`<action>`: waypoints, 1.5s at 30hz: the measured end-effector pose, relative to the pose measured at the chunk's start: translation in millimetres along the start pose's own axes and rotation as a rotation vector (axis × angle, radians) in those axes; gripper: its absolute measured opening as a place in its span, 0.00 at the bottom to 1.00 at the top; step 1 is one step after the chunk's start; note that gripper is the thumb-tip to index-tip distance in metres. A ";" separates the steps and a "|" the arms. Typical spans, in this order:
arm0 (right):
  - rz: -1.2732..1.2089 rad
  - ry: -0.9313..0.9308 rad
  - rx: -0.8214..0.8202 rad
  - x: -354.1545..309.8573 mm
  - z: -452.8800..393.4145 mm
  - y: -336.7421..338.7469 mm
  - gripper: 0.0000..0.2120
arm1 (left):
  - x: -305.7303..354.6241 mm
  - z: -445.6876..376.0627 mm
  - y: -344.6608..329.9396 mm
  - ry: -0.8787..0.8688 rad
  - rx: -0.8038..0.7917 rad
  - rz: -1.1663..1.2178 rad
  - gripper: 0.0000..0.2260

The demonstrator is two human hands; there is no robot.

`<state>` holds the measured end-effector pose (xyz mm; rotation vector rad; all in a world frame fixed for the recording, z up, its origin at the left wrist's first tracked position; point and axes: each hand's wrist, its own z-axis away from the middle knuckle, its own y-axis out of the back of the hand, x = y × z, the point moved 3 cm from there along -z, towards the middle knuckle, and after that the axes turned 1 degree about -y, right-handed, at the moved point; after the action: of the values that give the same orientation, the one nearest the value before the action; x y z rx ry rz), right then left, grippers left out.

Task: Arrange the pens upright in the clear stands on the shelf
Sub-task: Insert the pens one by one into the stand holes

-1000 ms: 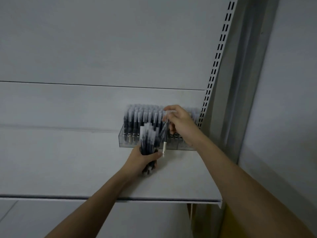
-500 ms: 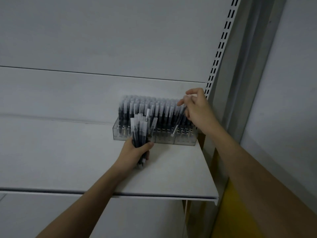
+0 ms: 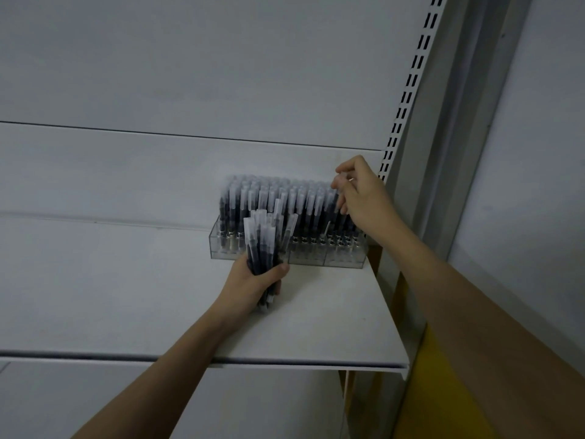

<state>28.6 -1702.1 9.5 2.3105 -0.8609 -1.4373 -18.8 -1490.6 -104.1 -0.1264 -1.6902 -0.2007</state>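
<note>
Left hand [image 3: 250,280] gripping bundle of pens [image 3: 267,245] upright, just in front of clear stands [image 3: 285,253]. Stands at shelf [image 3: 126,296] back right corner, packed with upright pens. Right hand [image 3: 364,194] pinching cap of one pen [image 3: 339,182] at right end of stands, fingers curled; pen lower part hidden among others

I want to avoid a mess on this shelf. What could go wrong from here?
1. The left hand grips a fanned bundle of pens; one could slip out of the grip and fall.
2. The right hand works among tightly packed pens in the clear stands; it may tilt neighbours or push the stands.
</note>
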 end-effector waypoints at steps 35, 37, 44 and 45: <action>-0.494 -0.199 0.024 15.6 83.1 -34.9 0.14 | 0.1 -6.7 -40.3 0.081 -0.155 0.136 0.10; -0.500 -0.189 0.020 12.0 79.7 -29.4 0.13 | -0.5 -7.1 -40.3 0.085 -0.143 0.150 0.11; -0.444 -0.123 0.173 -5.1 52.6 13.8 0.15 | 2.4 -5.6 -39.7 0.079 -0.114 0.185 0.12; -0.418 -0.101 0.201 -6.7 47.8 19.3 0.14 | 2.5 -5.8 -39.2 0.084 -0.100 0.187 0.12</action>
<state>-22.3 -1709.8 2.4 2.7094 -0.5920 -1.7118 -21.3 -1530.3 -103.3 -0.3445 -1.5747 -0.1486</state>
